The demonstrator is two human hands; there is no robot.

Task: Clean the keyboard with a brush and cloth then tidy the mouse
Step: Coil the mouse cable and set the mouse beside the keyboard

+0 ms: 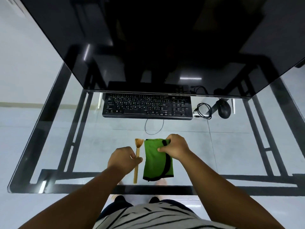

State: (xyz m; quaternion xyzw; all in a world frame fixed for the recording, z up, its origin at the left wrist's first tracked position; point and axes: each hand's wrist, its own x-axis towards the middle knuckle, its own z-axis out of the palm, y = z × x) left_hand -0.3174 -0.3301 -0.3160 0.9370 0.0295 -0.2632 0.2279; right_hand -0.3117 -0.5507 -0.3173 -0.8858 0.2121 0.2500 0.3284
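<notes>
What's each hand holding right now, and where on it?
Left hand pinches the wooden brush mid-handle. Right hand grips the folded green cloth at its far right corner.

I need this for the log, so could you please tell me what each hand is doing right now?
Left hand: closed on the brush handle.
Right hand: pinching the green cloth on the desk.

Both forearms reach forward from the lower edge of the view, bare to the wrist. The left hand (123, 158) is curled, thumb and forefinger pinched together with a thin stick between them. The right hand (175, 148) lies palm down, fingers bent, its fingertips (160, 149) pressing flat cloth beneath them.
</notes>
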